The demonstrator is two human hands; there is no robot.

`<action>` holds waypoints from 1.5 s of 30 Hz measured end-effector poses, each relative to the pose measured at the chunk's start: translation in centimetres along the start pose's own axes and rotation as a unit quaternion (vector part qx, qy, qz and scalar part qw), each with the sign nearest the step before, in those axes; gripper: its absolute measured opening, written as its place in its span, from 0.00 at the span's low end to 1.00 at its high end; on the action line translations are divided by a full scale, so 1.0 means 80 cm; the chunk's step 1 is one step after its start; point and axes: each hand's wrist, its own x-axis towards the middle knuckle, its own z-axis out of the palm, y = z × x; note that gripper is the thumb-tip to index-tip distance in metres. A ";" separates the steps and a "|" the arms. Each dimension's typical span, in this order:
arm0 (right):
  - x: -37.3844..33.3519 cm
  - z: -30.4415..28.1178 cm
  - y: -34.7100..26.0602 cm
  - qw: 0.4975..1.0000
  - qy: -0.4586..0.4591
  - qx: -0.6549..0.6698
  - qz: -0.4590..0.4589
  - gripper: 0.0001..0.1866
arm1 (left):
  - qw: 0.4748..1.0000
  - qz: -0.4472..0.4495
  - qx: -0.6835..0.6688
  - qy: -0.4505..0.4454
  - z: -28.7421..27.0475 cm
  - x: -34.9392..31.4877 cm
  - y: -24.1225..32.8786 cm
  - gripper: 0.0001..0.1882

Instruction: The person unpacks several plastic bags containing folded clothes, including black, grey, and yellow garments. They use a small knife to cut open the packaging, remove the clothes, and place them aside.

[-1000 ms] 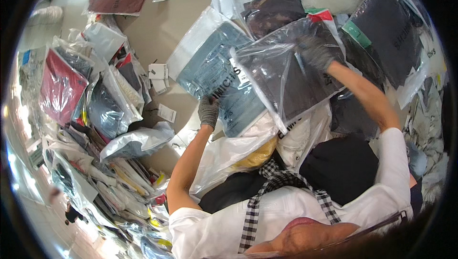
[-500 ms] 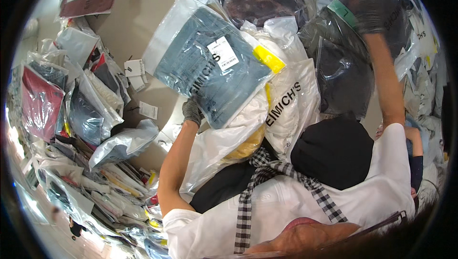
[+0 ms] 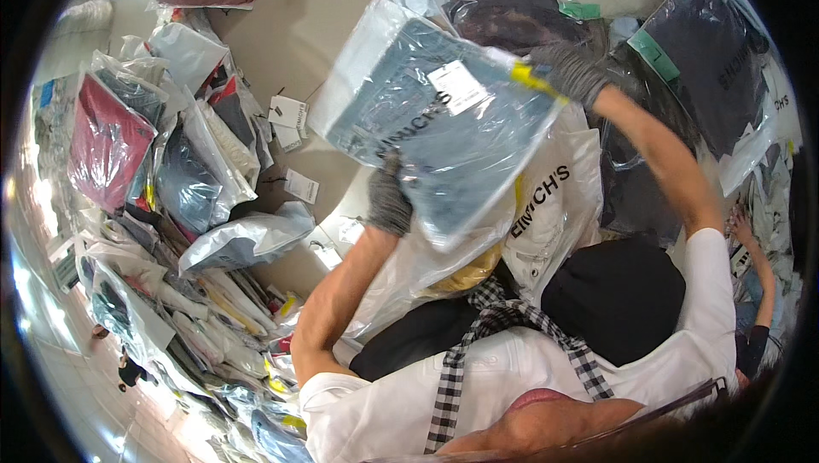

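Head view: w/ L hand (image 3: pixel 390 199) we grasp bagged blue-grey garment (image 3: pixel 444 143) at 7 o'clock edge; w/ R hand (image 3: pixel 570 73) we grip 2 o'clock corner, nr yellow strip (image 3: pixel 536 81). Garment just 12 o'clock of view ctr.

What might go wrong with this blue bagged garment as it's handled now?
The left hand grips the blue bagged garment near one edge, so the glossy plastic might slip or crease.

It overlaps the white bagged garment in this view; if they touch, sliding one could drag the other along.

Loose paper tags lie to the left; a sideways sweep may scatter them or tuck one under a bag.
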 end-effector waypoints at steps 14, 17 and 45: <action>0.046 -0.039 0.042 0.999 -0.011 -0.029 0.013 0.19 | 0.806 0.273 0.509 0.131 0.009 0.105 -0.028 0.12; 0.099 0.023 -0.008 0.997 -0.041 0.044 -0.052 0.19 | 0.948 0.121 0.272 0.114 0.027 0.152 -0.011 0.11; 0.145 0.064 -0.087 0.947 0.263 0.184 0.027 0.22 | 0.831 0.122 0.531 -0.109 0.055 -0.094 -0.067 0.08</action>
